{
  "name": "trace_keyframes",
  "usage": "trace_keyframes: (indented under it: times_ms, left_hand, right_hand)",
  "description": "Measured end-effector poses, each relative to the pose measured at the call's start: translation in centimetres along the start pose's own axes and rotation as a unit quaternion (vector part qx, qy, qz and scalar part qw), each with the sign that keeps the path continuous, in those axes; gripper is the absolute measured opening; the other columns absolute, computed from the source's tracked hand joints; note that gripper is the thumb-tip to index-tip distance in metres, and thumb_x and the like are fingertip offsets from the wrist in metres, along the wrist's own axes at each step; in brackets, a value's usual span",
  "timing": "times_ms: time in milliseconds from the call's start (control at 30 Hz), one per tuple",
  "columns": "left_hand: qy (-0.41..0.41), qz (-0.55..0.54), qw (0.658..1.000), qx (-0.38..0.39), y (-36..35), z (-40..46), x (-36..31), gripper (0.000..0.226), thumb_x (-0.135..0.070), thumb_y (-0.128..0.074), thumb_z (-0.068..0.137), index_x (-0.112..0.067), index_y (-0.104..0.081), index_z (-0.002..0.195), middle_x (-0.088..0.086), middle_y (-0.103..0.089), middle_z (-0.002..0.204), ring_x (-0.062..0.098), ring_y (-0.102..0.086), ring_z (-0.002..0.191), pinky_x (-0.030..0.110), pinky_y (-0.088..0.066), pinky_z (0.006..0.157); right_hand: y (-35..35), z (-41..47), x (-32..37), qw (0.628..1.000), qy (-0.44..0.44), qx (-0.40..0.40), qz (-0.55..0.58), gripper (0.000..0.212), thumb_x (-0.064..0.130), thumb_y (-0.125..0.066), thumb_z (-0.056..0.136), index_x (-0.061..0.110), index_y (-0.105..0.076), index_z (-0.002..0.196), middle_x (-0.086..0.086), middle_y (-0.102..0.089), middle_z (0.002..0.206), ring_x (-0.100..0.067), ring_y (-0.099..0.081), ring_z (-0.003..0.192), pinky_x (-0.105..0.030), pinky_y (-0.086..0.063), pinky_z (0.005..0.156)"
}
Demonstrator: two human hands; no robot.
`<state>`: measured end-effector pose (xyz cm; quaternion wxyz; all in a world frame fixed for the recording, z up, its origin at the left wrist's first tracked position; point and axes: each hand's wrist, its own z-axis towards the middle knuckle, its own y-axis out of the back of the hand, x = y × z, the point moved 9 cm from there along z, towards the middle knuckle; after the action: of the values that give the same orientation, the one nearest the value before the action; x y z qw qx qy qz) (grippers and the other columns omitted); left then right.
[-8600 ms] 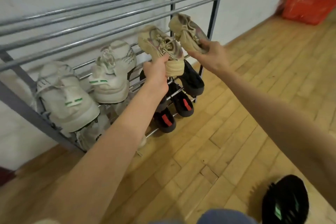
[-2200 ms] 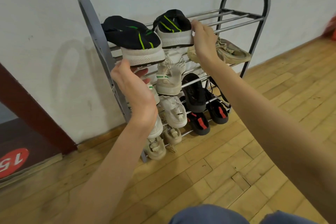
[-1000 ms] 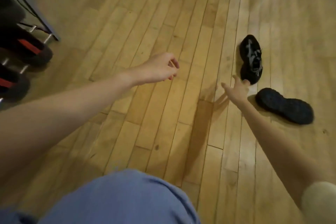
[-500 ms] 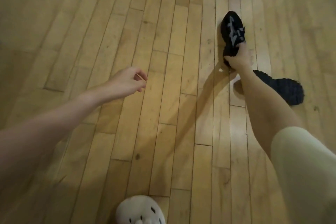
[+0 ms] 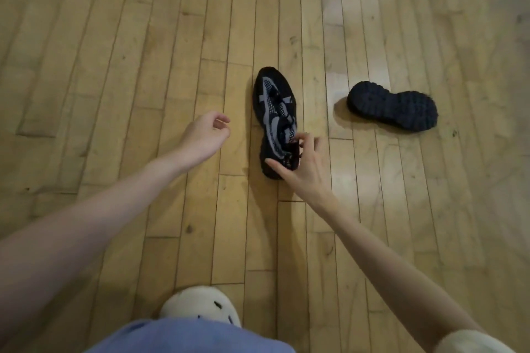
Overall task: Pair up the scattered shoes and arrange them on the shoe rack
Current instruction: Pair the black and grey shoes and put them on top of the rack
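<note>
A wooden plank floor [image 5: 114, 66] carries two black sneakers: an upright sneaker [image 5: 272, 106] and, well apart to its right, an overturned sneaker [image 5: 393, 106], sole up. The right hand [image 5: 307, 169] pinches the upright one's heel collar; the left hand [image 5: 205, 135] hovers loosely curled, its grip empty

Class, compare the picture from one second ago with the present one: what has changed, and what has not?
The right hand has reached the upright black shoe and now grips it at its heel opening. The left hand stays empty, loosely curled. The second black shoe still lies sole-up on the wooden floor.
</note>
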<state>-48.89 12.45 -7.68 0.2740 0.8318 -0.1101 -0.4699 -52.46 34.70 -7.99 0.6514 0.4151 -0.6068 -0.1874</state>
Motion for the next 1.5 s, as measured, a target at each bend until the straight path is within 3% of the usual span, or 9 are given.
trace_keyframes:
  times_ms: [167, 300, 500, 767, 900, 1033, 1233, 1367, 1500]
  left_hand:
    - [-0.106, 0.089, 0.99, 0.032, -2.0, -0.8, -3.1, 0.045, -0.016, -0.051, 0.095, -0.015, -0.043, 0.139, 0.002, -0.054, 0.132, 0.016, -0.055, 0.112, 0.029, -0.048, 0.09]
    - [-0.164, 0.116, 0.976, 0.079, -4.4, -1.9, -5.1, 0.05, -0.017, -0.052, 0.094, -0.021, -0.039, 0.143, 0.001, -0.045, 0.145, 0.017, -0.047, 0.128, 0.036, -0.043, 0.104]
    - [-0.198, 0.164, 0.959, 0.122, -8.0, -3.5, -5.0, 0.051, -0.03, -0.056, 0.093, -0.023, -0.043, 0.142, 0.007, -0.032, 0.148, 0.023, -0.033, 0.137, 0.033, -0.028, 0.112]
    - [-0.201, 0.228, 0.952, 0.039, -8.6, -3.2, -3.7, 0.06, -0.048, -0.069, 0.078, -0.015, -0.051, 0.124, 0.014, -0.037, 0.129, 0.028, -0.05, 0.111, 0.038, -0.05, 0.092]
    - [-0.204, 0.217, 0.954, 0.033, -5.6, -3.6, -3.3, 0.042, -0.038, -0.071, 0.08, -0.013, -0.057, 0.111, 0.013, -0.042, 0.127, 0.025, -0.057, 0.1, 0.03, -0.052, 0.084]
    - [-0.145, 0.199, 0.964, 0.1, -1.1, -3.8, 0.7, 0.037, -0.022, -0.076, 0.077, -0.012, -0.061, 0.109, 0.008, -0.055, 0.127, 0.025, -0.058, 0.109, 0.032, -0.049, 0.088]
    - [0.13, -0.145, 0.971, 0.138, 6.7, -5.1, 5.9, 0.061, -0.002, -0.071, 0.073, -0.009, -0.051, 0.13, 0.01, -0.06, 0.116, 0.024, -0.056, 0.103, 0.04, -0.051, 0.079]
    - [0.162, -0.221, 0.956, 0.106, 12.9, -7.3, 7.3, 0.051, -0.021, -0.076, 0.053, -0.016, -0.058, 0.101, 0.006, -0.063, 0.1, 0.023, -0.057, 0.091, 0.035, -0.046, 0.068]
    - [0.158, -0.175, 0.968, 0.084, 16.3, -11.6, 10.9, 0.024, -0.009, -0.074, 0.077, -0.017, -0.061, 0.096, 0.0, -0.064, 0.1, 0.018, -0.06, 0.092, 0.038, -0.052, 0.074]
  right_hand:
    - [7.2, 7.0, -2.3, 0.981, 0.061, -0.148, -0.105, 0.053, 0.022, -0.043, 0.095, 0.013, -0.032, 0.145, -0.016, -0.045, 0.132, -0.025, -0.049, 0.114, -0.038, -0.045, 0.097]
    - [9.3, 14.0, -9.5, 0.932, -0.093, 0.014, -0.349, 0.093, 0.012, -0.062, 0.085, 0.021, 0.0, 0.155, -0.014, -0.003, 0.162, -0.038, -0.002, 0.148, -0.052, -0.008, 0.119]
    - [9.6, 15.1, -9.2, 0.933, -0.101, 0.046, -0.342, 0.078, 0.005, -0.068, 0.074, 0.015, -0.03, 0.141, -0.017, -0.036, 0.141, -0.042, -0.034, 0.13, -0.055, -0.032, 0.108]
    - [13.6, 6.4, 0.9, 0.956, 0.135, -0.259, 0.029, 0.077, 0.019, -0.081, 0.07, 0.0, -0.038, 0.131, -0.014, -0.042, 0.131, -0.023, -0.046, 0.122, -0.023, -0.049, 0.097]
    - [11.6, 3.7, 2.7, 0.937, 0.134, -0.277, 0.163, 0.08, 0.013, -0.086, 0.067, -0.009, -0.036, 0.125, -0.016, -0.04, 0.125, -0.024, -0.05, 0.117, -0.041, -0.056, 0.09]
    - [8.3, 1.1, 5.0, 0.927, 0.148, -0.274, 0.21, 0.077, 0.001, -0.085, 0.064, -0.015, -0.036, 0.12, -0.024, -0.041, 0.124, -0.016, -0.048, 0.118, -0.021, -0.048, 0.096]
    - [3.9, -0.8, 10.2, 0.918, 0.129, -0.241, 0.287, 0.077, -0.001, -0.086, 0.06, -0.011, -0.034, 0.116, -0.016, -0.041, 0.124, -0.003, -0.049, 0.115, -0.021, -0.049, 0.094]
    - [0.5, -1.1, 16.2, 0.912, 0.162, -0.203, 0.317, 0.077, 0.0, -0.087, 0.059, -0.013, -0.034, 0.111, -0.02, -0.042, 0.122, -0.015, -0.051, 0.113, -0.024, -0.048, 0.093]
    - [-2.6, -1.5, 22.0, 0.899, 0.194, -0.174, 0.351, 0.074, 0.004, -0.088, 0.06, -0.012, -0.033, 0.108, -0.026, -0.043, 0.12, -0.031, -0.054, 0.112, -0.03, -0.049, 0.093]
